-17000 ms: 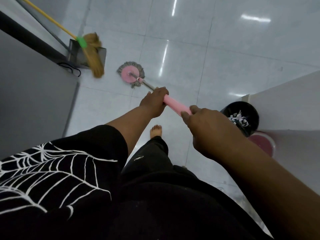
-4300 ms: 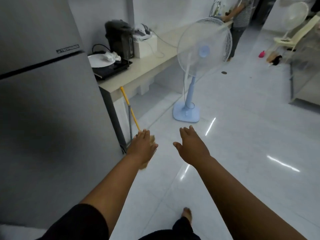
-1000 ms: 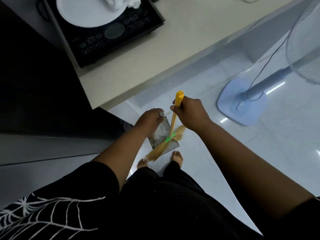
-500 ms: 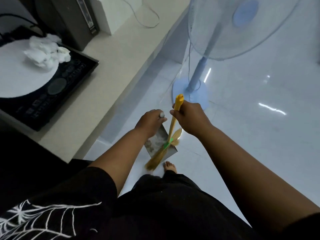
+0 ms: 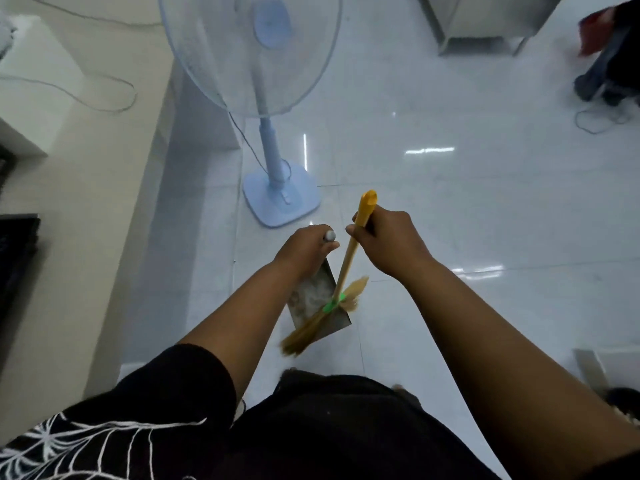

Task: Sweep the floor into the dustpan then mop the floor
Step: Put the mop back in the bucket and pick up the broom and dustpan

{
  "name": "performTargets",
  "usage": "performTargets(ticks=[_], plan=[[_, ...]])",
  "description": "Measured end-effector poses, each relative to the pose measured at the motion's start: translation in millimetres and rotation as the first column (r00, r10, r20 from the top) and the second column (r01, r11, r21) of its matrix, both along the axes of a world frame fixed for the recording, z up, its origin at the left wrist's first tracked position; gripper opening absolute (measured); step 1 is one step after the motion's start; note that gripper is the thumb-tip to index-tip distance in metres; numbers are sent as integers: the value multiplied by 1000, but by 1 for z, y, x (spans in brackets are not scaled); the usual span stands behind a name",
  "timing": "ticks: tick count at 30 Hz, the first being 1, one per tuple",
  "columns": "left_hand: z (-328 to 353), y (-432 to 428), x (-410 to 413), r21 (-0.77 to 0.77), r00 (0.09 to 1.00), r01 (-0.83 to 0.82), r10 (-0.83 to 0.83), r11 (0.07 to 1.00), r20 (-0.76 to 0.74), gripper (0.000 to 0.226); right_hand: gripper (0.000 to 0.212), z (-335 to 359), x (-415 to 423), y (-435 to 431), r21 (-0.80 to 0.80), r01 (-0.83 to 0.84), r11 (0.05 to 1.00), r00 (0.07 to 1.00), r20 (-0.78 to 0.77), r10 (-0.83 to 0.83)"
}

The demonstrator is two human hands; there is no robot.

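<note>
Starting far left: a beige counter (image 5: 86,202) runs down the edge of view, w/ a white box (image 5: 34,74) on top. The corner of a black appliance (image 5: 17,258) sits at the counter's near end; can't tell what it is. Next over, a pale blue pedestal fan (image 5: 270,150) stands on the tiles just beside the counter. Its round head is up top, its square base is down near the hands, and its cord hangs along the pole.

Centre: the left hand (image 5: 304,249) is clenched round the dustpan's handle, w/ the grey handle tip poking out by the thumb. The dustpan (image 5: 308,299) is metal & dusty inside, and it hangs tilted below that hand w/ its wide edge toward the person. Can't tell if it touches the tiles. The broom (image 5: 347,261) crosses it:
- The yellow stick slants down from upper right.
- The green collar sits over the pan's right side.
- The straw bristles lie across the pan's face, w/ blurred tips sticking out past its lower left edge.
- A second tuft fans out right of the collar.

The right hand (image 5: 391,242) grasps the stick near its top, fingers wrapped, w/ the yellow cap showing above the fist. The two hands are near each other but apart.

The glossy white floor (image 5: 467,209) fills the right half, w/ light streaks on it. Top right there's the base of a metal cabinet (image 5: 485,26), then another person's leg (image 5: 595,74). At the bottom are the wearer's black clothes, w/ a web print on the left sleeve (image 5: 86,445).
</note>
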State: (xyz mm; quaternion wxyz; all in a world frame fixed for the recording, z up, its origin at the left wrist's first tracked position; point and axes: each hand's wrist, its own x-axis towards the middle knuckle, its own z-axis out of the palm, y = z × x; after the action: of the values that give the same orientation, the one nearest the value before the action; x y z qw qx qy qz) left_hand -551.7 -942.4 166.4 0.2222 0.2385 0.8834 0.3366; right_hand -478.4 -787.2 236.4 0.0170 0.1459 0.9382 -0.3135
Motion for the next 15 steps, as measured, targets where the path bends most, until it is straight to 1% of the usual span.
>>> performTargets(ticks=[4,7,12,15], plan=[[7,64,22,-26,991,136,-136,990,-4,22,29,5,44,55,4,99,995,995,-11,-99],[12,119,49,-34,971,238,-238,971,4,25,28,9,83,102,18,177,984,984,-17,-177],[14,211,100,-108,912,406,-410,907,-19,20,25,5,156,181,4,323,946,946,-31,-323],[11,265,134,-123,871,484,-490,867,-27,18,24,-1,200,223,3,388,922,921,-44,-387]])
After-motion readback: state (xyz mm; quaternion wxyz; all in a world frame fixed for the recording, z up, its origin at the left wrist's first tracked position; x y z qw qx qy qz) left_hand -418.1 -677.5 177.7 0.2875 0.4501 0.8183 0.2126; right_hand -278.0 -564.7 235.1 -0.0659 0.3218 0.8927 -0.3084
